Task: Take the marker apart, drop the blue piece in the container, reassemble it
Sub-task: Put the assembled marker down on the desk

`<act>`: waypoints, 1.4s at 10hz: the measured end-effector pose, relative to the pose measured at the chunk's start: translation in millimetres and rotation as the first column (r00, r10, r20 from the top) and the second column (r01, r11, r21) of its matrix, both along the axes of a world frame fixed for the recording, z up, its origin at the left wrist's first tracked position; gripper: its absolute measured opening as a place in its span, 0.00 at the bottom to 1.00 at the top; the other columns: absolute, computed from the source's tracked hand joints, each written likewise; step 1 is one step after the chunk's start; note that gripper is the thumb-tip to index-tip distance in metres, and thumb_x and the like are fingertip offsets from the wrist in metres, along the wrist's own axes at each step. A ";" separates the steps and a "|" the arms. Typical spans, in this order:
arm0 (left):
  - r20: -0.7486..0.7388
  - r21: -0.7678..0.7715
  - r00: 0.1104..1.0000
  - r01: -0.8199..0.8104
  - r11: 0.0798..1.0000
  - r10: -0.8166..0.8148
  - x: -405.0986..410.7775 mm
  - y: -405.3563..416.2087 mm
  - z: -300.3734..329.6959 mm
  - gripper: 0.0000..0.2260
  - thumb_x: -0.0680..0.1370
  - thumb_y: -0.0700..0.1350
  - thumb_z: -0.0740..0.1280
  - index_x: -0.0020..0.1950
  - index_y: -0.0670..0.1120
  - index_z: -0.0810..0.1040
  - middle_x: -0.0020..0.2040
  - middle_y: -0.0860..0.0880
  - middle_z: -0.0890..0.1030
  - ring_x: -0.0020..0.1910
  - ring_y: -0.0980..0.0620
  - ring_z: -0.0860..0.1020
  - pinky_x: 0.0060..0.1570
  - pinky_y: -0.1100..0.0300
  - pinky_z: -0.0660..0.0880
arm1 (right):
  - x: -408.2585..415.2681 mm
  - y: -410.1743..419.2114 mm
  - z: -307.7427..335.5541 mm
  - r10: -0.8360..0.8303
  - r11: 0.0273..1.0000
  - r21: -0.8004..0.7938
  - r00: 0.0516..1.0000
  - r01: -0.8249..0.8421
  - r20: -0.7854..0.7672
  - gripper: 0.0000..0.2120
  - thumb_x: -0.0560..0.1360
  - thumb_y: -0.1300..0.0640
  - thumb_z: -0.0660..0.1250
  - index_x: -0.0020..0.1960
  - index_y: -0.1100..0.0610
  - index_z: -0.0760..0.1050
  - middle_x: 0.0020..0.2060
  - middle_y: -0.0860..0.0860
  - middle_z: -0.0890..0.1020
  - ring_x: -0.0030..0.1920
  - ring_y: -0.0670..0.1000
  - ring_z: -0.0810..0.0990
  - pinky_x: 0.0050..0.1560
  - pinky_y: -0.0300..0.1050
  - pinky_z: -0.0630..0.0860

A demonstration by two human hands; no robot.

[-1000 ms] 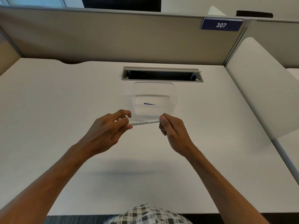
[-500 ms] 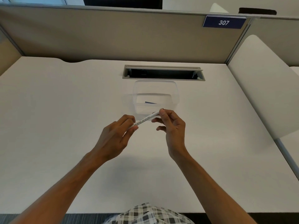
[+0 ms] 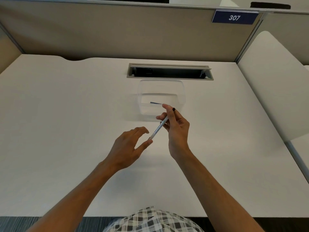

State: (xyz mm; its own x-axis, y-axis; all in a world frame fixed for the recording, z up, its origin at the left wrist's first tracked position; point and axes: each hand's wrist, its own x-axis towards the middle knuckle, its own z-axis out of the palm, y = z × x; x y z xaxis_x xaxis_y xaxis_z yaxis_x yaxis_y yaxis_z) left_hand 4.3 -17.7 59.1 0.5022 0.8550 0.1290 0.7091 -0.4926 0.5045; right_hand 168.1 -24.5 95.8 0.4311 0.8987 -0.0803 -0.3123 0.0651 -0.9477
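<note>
Near the desk's (image 3: 50,131) front edge, a person's left hand (image 3: 128,146) hovers with fingers spread, its thumb tip beside the lower end of a white marker (image 3: 158,128). The right hand (image 3: 175,126) pinches the marker's upper end, holding it tilted. Just beyond, a clear container (image 3: 142,101) holds the blue piece (image 3: 155,102).

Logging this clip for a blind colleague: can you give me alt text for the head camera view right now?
The right hand holds a white marker tilted over a white desk, while the open left hand sits just beside its lower end. Behind them, a clear container holds a blue piece.
</note>
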 end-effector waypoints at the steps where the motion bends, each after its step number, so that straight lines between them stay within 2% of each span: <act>1: -0.043 0.013 0.998 -0.054 0.998 0.055 -14.4 6.1 -18.9 0.19 0.78 0.60 0.57 0.63 0.51 0.72 0.64 0.52 0.77 0.58 0.50 0.77 0.55 0.59 0.69 | 6.7 3.1 -5.7 -0.071 0.995 0.074 0.996 0.068 0.047 0.11 0.82 0.56 0.60 0.52 0.57 0.81 0.30 0.50 0.74 0.34 0.47 0.78 0.42 0.38 0.78; 2: -0.078 0.045 0.990 -0.111 0.993 0.115 -25.7 11.6 -33.7 0.19 0.79 0.60 0.58 0.62 0.48 0.74 0.63 0.49 0.78 0.60 0.48 0.76 0.59 0.56 0.69 | 8.9 5.4 -9.5 -0.134 0.986 0.110 0.987 0.124 0.093 0.12 0.84 0.56 0.58 0.49 0.58 0.79 0.29 0.48 0.69 0.30 0.48 0.72 0.35 0.39 0.73; 3: -0.151 0.077 0.968 -0.191 0.979 0.201 -42.1 19.8 -55.5 0.26 0.78 0.62 0.52 0.62 0.45 0.74 0.63 0.46 0.77 0.63 0.45 0.74 0.65 0.49 0.65 | 9.3 8.4 -13.9 -0.180 0.982 0.082 0.974 0.170 0.140 0.14 0.84 0.54 0.57 0.43 0.57 0.75 0.28 0.47 0.65 0.30 0.51 0.61 0.31 0.40 0.62; 4: -0.234 0.076 0.944 -0.222 0.972 0.234 -51.4 22.2 -68.3 0.33 0.77 0.66 0.46 0.67 0.44 0.70 0.69 0.44 0.73 0.70 0.45 0.68 0.69 0.44 0.59 | 9.2 9.1 -16.3 -0.179 0.984 0.042 0.971 0.175 0.156 0.18 0.84 0.52 0.57 0.36 0.57 0.70 0.28 0.47 0.64 0.31 0.49 0.59 0.32 0.40 0.59; 5: -0.295 0.030 0.920 -0.262 0.965 0.259 -60.7 21.1 -86.3 0.37 0.76 0.68 0.39 0.74 0.46 0.61 0.76 0.46 0.61 0.76 0.48 0.56 0.73 0.43 0.51 | 7.5 10.7 -20.3 -0.152 0.988 0.004 0.977 0.153 0.148 0.20 0.80 0.51 0.56 0.31 0.54 0.55 0.27 0.48 0.59 0.29 0.47 0.56 0.31 0.40 0.54; 6: -0.312 0.028 0.913 -0.267 0.963 0.262 -62.0 19.3 -95.0 0.36 0.76 0.67 0.38 0.76 0.48 0.57 0.78 0.48 0.57 0.77 0.49 0.53 0.74 0.44 0.49 | 6.3 12.1 -24.4 -0.125 0.992 0.019 0.984 0.124 0.123 0.16 0.76 0.55 0.54 0.32 0.53 0.52 0.28 0.48 0.56 0.29 0.47 0.53 0.30 0.41 0.50; 7: -0.308 0.023 0.913 -0.273 0.962 0.266 -62.4 20.2 -99.0 0.33 0.77 0.66 0.40 0.76 0.49 0.55 0.78 0.49 0.56 0.77 0.50 0.52 0.74 0.45 0.48 | 1.6 12.1 -28.9 -0.091 0.995 0.055 0.984 0.084 0.150 0.11 0.69 0.62 0.51 0.32 0.53 0.51 0.28 0.51 0.54 0.29 0.47 0.51 0.31 0.41 0.48; 8: -0.303 0.032 0.914 -0.274 0.961 0.270 -63.3 20.2 -100.2 0.33 0.77 0.65 0.41 0.77 0.49 0.55 0.78 0.49 0.55 0.77 0.50 0.52 0.74 0.45 0.48 | -1.6 11.5 -33.1 -0.092 0.995 0.062 0.975 0.081 0.202 0.10 0.66 0.64 0.50 0.31 0.52 0.52 0.28 0.50 0.53 0.30 0.48 0.50 0.32 0.40 0.47; 10: -0.281 0.046 0.918 -0.277 0.960 0.279 -61.6 19.4 -100.9 0.33 0.77 0.65 0.41 0.76 0.48 0.55 0.78 0.48 0.56 0.77 0.49 0.52 0.74 0.45 0.48 | -6.5 4.5 -49.4 -0.080 0.996 0.059 0.962 0.067 0.261 0.12 0.65 0.63 0.50 0.29 0.49 0.52 0.27 0.50 0.52 0.32 0.50 0.49 0.34 0.50 0.45; 11: -0.282 0.050 0.919 -0.273 0.961 0.276 -61.3 20.4 -102.5 0.33 0.77 0.65 0.41 0.76 0.49 0.55 0.78 0.48 0.56 0.77 0.50 0.52 0.74 0.45 0.48 | -9.3 -0.5 -53.6 -0.050 0.996 0.082 0.968 0.031 0.244 0.10 0.65 0.62 0.50 0.30 0.52 0.50 0.29 0.52 0.51 0.32 0.56 0.48 0.34 0.52 0.45; 13: -0.284 0.056 0.919 -0.269 0.961 0.274 -61.8 20.3 -104.0 0.32 0.77 0.65 0.41 0.77 0.49 0.54 0.78 0.48 0.56 0.77 0.49 0.52 0.74 0.44 0.48 | -16.3 -5.2 -61.2 -0.066 0.990 0.137 0.962 0.031 0.263 0.10 0.67 0.61 0.51 0.31 0.50 0.53 0.27 0.44 0.55 0.31 0.52 0.53 0.32 0.46 0.50; 14: -0.292 0.060 0.917 -0.267 0.962 0.272 -61.9 20.4 -104.5 0.32 0.78 0.64 0.42 0.77 0.48 0.54 0.78 0.48 0.56 0.77 0.49 0.52 0.74 0.44 0.48 | -17.5 -7.2 -64.7 -0.071 0.990 0.137 0.950 0.030 0.303 0.09 0.67 0.59 0.51 0.31 0.53 0.53 0.28 0.47 0.55 0.32 0.51 0.53 0.33 0.45 0.49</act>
State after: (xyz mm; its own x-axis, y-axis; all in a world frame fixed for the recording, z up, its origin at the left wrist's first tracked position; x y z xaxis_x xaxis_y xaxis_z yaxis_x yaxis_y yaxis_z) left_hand -57.6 2.7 -45.4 0.2709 0.9622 0.0280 0.9313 -0.2693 0.2452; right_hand 150.6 -31.8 31.1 0.4613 0.8692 0.1781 -0.0011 0.2013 -0.9795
